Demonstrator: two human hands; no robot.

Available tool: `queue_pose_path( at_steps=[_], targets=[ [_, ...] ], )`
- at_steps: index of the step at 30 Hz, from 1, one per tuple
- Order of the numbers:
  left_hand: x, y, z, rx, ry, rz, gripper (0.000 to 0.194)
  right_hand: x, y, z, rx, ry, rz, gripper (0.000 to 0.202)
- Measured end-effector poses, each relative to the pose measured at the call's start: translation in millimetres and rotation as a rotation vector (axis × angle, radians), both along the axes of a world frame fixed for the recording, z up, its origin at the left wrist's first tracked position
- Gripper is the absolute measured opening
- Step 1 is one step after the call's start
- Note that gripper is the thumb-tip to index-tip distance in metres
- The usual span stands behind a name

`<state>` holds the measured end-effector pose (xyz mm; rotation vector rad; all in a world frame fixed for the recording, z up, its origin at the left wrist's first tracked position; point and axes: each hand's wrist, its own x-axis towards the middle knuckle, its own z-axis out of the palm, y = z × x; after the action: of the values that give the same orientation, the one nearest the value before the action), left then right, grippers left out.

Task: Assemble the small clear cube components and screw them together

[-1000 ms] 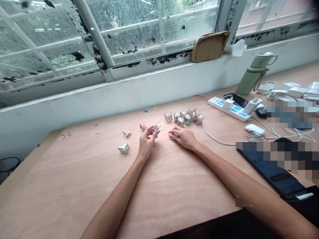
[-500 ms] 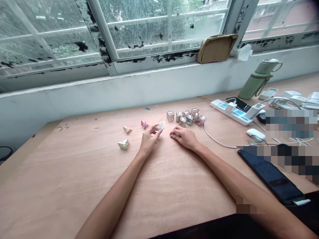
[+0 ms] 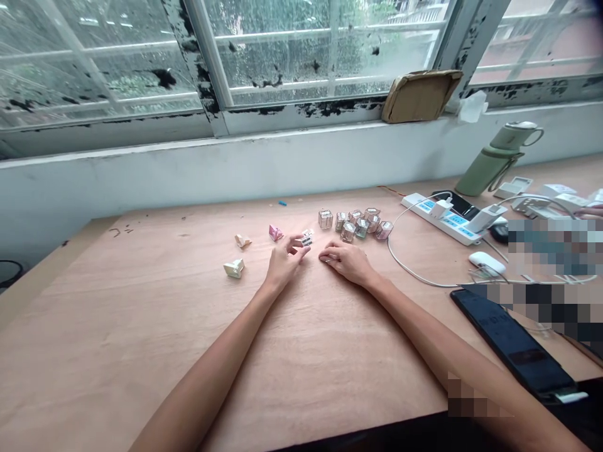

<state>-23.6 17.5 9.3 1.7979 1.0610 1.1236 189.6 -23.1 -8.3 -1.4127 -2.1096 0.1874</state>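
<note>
My left hand [image 3: 283,263] pinches a small clear block [image 3: 306,238] between its fingertips, just above the wooden table [image 3: 141,326]. My right hand [image 3: 347,261] lies palm down on the table beside it, fingers spread and holding nothing. A cluster of several small clear cubes [image 3: 357,223] sits just beyond my right hand. To the left of my left hand lie a pink piece [image 3: 275,233], a tan piece [image 3: 242,240] and a cream piece [image 3: 234,269].
A white power strip [image 3: 443,217] with chargers and a looping cable [image 3: 409,267] lies to the right, near a white mouse [image 3: 487,262], a dark phone [image 3: 513,346] and a green bottle [image 3: 495,159]. A cardboard packet [image 3: 419,95] rests on the window sill.
The view has shifted a little, so everything sits slightly right and lower. My left hand still holds the small clear block; its fingers have curled closer. My right hand stays flat.
</note>
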Motion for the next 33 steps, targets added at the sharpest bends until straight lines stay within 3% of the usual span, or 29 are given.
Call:
queue_pose_path(
  at_steps=[9, 17, 33],
  targets=[
    [1.4, -3.9, 2.0, -0.05, -0.037, -0.053, 0.041, -4.0, 0.4, -3.5, 0.007, 0.143, -0.038, 0.015],
    [0.4, -2.7, 0.7, -0.04, -0.024, -0.044, 0.042, -3.5, -1.4, -3.3, 0.006, 0.061, 0.016, 0.013],
    [0.0, -2.0, -0.6, 0.047, 0.009, -0.055, 0.036, 1.3, -0.3, -4.5, -0.021, 0.073, -0.022, 0.015]
  ],
)
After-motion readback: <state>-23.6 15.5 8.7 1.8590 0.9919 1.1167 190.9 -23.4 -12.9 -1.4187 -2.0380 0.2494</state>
